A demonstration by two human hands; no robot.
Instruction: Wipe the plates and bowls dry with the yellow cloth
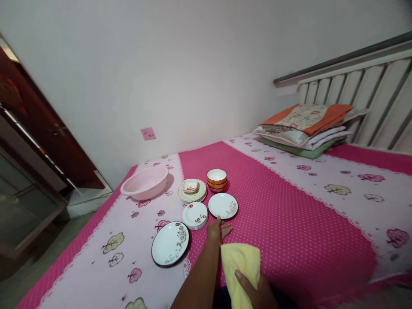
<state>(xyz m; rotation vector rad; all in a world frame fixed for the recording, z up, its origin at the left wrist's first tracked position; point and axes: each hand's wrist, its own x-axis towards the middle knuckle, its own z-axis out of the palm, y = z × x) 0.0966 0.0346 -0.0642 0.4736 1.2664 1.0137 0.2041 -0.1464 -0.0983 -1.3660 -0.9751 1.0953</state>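
a pink dotted bedspread point(289, 223) lies below both hands. the right hand point(257, 292) grips a yellow towel point(240, 262). just past the left hand point(218, 231), a flower-painted plate point(222, 205) touches its thumb point(219, 220), with the fingers point(226, 229) loose. the plate could slip if only that thumb holds it.

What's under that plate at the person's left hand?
Pink dotted bedspread shows around the plate; the left hand has its thumb at the near rim. Whatever lies directly beneath is covered, so I can't tell.
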